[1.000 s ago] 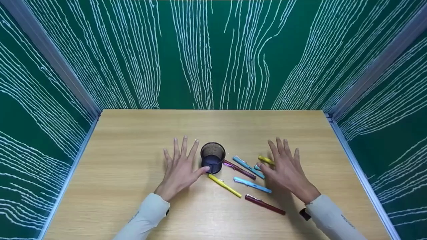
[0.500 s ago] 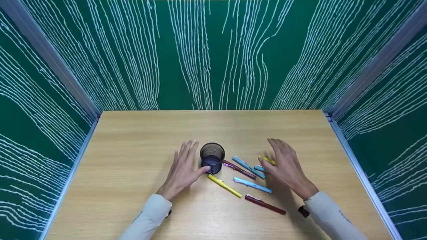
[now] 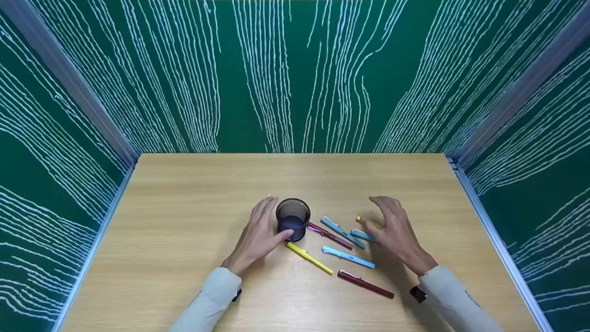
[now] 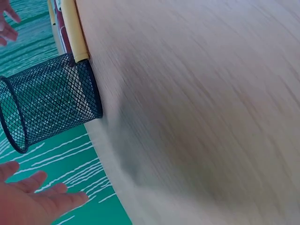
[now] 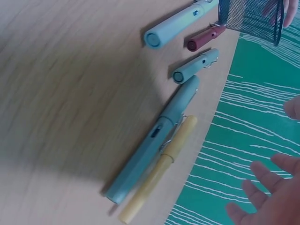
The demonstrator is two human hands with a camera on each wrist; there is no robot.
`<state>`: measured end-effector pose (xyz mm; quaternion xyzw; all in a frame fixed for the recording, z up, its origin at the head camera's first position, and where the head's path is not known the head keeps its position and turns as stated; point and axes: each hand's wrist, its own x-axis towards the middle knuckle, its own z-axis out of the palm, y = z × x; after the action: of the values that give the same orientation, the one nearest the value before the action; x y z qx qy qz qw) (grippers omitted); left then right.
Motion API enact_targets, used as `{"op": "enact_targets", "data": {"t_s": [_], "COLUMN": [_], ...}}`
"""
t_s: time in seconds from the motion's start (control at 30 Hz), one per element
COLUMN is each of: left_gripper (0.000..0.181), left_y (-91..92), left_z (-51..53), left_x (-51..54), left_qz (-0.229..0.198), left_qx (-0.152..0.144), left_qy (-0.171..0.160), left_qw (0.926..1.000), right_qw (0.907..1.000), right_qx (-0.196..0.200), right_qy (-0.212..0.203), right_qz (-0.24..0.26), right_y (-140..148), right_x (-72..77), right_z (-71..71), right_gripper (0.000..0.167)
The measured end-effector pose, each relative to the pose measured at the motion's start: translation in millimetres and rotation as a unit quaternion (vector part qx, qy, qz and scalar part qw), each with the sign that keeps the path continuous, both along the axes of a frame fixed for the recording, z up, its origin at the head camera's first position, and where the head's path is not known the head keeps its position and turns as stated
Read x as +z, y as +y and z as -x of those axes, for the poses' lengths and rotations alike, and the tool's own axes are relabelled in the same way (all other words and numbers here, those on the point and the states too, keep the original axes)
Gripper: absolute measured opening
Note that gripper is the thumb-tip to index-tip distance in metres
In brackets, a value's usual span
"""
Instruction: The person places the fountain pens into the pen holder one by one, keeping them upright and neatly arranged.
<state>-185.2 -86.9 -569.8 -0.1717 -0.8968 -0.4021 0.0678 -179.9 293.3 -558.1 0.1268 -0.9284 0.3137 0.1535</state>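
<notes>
A black mesh pen holder (image 3: 295, 212) stands upright on the table. My left hand (image 3: 256, 237) is at its left side, fingers slightly bent and thumb in front of the holder; the left wrist view shows a gap between the fingers and the mesh. Over the pens on the right hovers my right hand (image 3: 398, 233), fingers relaxed and holding nothing. Beneath it lie a teal pen (image 5: 150, 143) and a yellow pen (image 5: 164, 164), partly hidden in the head view. Another teal pen (image 3: 342, 232) and a purplish-red pen (image 3: 332, 236) lie between the hand and the holder.
Nearer the front lie a yellow pen (image 3: 309, 259), a light blue pen (image 3: 348, 256) and a dark red pen (image 3: 365, 284). The wooden table (image 3: 184, 193) is bounded by green panels (image 3: 299, 92) with white wavy lines at the back and both sides.
My left hand has moved right towards the pen holder, its spread fingers coming together. The right hand's fingers have also drawn together and bent a little. Pens and holder stay in place.
</notes>
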Motion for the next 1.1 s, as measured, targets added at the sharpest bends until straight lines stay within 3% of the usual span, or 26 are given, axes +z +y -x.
{"op": "enact_targets", "data": {"t_s": [0.33,0.67,0.77,0.93,1.0,1.1], "left_gripper": [0.094,0.094,0.093,0.09,0.09,0.092], "left_y": [2.6,-0.5,-0.5,-0.2,-0.6,-0.8], "left_z": [4.9,11.4,11.9,13.3,14.2,14.5], "left_x": [-5.4,-11.6,-12.3,-16.5,-18.6,-19.3], "left_qz": [-0.076,-0.163,-0.197,-0.263,-0.276,-0.281], "left_qx": [-0.022,-0.057,-0.071,-0.114,-0.124,-0.126], "left_qy": [-0.05,-0.066,-0.089,-0.137,-0.147,-0.153], "left_qw": [0.9956,0.9827,0.9737,0.948,0.9418,0.9389], "right_qw": [0.9988,0.9932,0.9911,0.9811,0.9765,0.9734], "right_qx": [0.009,0.025,0.03,0.031,0.032,0.033], "right_qy": [-0.018,-0.067,-0.072,-0.103,-0.117,-0.131], "right_qz": [0.044,0.092,0.108,0.161,0.178,0.185], "right_y": [3.2,4.2,6.4,11.7,13.8,17.4], "right_x": [-12.3,-28.1,-31.7,-35.9,-37.9,-41.6], "right_z": [7.2,12.2,14.6,17.9,18.6,19.8], "right_gripper": [0.052,0.05,0.05,0.049,0.049,0.049]}}
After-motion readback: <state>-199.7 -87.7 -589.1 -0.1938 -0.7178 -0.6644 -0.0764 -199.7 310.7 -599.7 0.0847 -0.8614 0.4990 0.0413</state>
